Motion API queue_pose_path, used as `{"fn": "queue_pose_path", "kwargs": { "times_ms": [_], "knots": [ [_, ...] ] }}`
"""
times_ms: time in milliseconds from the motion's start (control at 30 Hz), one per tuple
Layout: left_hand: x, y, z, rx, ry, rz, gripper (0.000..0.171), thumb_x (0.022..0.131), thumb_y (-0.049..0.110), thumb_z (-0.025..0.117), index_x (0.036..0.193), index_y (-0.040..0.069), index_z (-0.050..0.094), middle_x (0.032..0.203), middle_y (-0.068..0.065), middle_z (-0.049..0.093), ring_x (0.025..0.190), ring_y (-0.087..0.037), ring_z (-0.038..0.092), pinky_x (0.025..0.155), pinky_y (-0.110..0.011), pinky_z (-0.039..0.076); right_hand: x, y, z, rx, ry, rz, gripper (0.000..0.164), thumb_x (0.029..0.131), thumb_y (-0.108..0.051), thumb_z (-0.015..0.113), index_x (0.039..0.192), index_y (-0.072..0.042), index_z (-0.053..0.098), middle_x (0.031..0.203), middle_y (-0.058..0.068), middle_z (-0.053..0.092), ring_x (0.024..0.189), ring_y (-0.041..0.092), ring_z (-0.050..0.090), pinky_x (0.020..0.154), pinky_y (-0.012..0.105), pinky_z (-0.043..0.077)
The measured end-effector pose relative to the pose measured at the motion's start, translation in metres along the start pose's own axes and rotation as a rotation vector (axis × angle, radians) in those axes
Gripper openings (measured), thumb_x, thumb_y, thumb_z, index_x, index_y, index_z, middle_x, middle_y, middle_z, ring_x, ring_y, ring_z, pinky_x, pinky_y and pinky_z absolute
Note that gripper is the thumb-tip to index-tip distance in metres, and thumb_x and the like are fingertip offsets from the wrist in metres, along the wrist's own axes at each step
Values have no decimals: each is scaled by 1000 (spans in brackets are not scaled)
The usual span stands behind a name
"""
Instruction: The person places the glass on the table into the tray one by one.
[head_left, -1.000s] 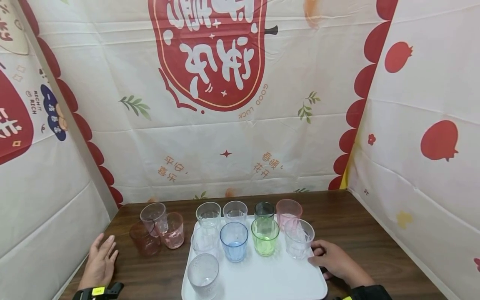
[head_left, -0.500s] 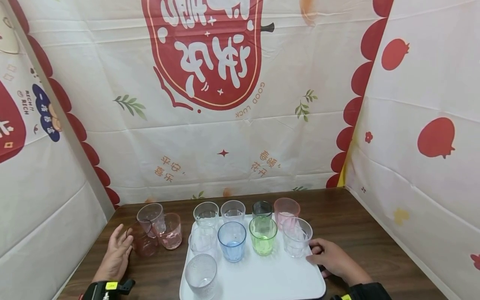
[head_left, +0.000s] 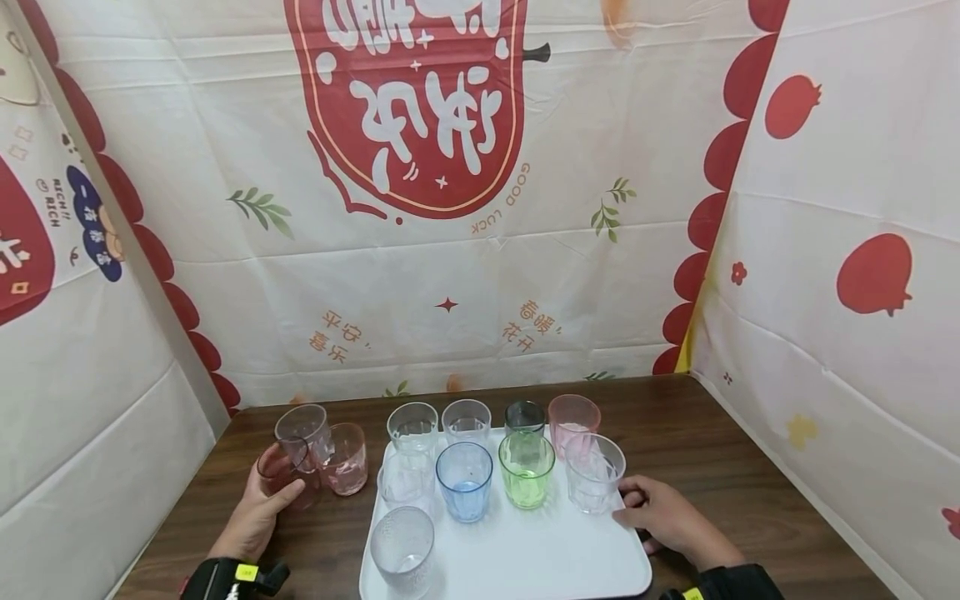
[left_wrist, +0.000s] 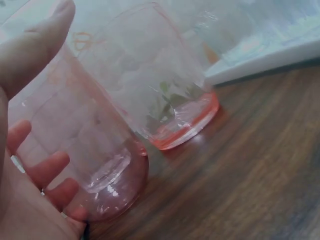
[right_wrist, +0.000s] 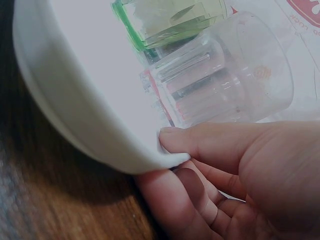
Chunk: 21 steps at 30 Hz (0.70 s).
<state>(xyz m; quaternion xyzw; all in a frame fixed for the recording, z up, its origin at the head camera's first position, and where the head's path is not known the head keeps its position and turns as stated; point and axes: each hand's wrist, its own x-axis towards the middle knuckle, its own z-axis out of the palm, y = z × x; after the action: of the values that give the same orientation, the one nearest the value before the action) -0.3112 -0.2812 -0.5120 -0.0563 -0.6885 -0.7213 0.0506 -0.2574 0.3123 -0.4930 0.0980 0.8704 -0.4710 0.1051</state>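
Note:
My left hand (head_left: 253, 515) grips a dark pink glass (head_left: 298, 487) standing on the wooden table at the left. In the left wrist view, fingers (left_wrist: 52, 167) curl round the far side of that glass, and the thumb lies across the near side. A lighter pink glass (head_left: 347, 467) and a clear glass (head_left: 302, 423) stand right beside it. On the right, my right hand (head_left: 670, 517) pinches the edge of a white tray (head_left: 547, 554), thumb on top and fingers beneath. Close to that thumb, a clear ribbed glass (right_wrist: 225, 75) stands on the tray.
The tray bears several more glasses, among them a blue glass (head_left: 465, 487), a green glass (head_left: 527, 475) and a frosted clear glass (head_left: 402, 550) at the front left. A pink glass (head_left: 574, 421) stands at the back. Cloth-covered walls (head_left: 450, 275) enclose the table (head_left: 652, 425).
My left hand has moved right from the bare tabletop to the dark pink glass and closed round it. The right hand keeps its hold on the tray edge.

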Motion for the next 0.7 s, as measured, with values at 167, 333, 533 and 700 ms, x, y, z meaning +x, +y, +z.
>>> {"fn": "queue_pose_path", "kwargs": {
  "times_ms": [167,333,533,700],
  "knots": [
    [0,4,5,76,44,-105,86,96,9,66,157,10,5,140,-4,35,112,4,45,89,-13,42,-1,0,1,3,7,-5,59,85,-19,82,133,2,56,104,12,57,84,24,57,61,40,56],
    [-3,7,6,116,64,-161,84,99,17,65,158,9,6,144,-10,33,108,4,47,87,-16,42,-1,1,2,7,12,-10,58,84,-18,82,133,2,56,103,12,57,83,24,57,60,40,56],
    [-14,11,4,142,52,-144,75,101,19,62,156,9,12,149,-19,28,109,3,45,88,-13,41,-1,2,1,12,3,-11,57,86,-17,80,134,2,55,104,12,56,84,24,57,61,40,56],
    [-31,10,-13,116,28,-80,54,103,18,59,145,20,25,133,1,41,108,7,49,88,-12,41,0,1,1,3,8,-11,58,86,-19,81,133,3,56,105,12,57,85,24,58,61,40,56]
  ]
}}
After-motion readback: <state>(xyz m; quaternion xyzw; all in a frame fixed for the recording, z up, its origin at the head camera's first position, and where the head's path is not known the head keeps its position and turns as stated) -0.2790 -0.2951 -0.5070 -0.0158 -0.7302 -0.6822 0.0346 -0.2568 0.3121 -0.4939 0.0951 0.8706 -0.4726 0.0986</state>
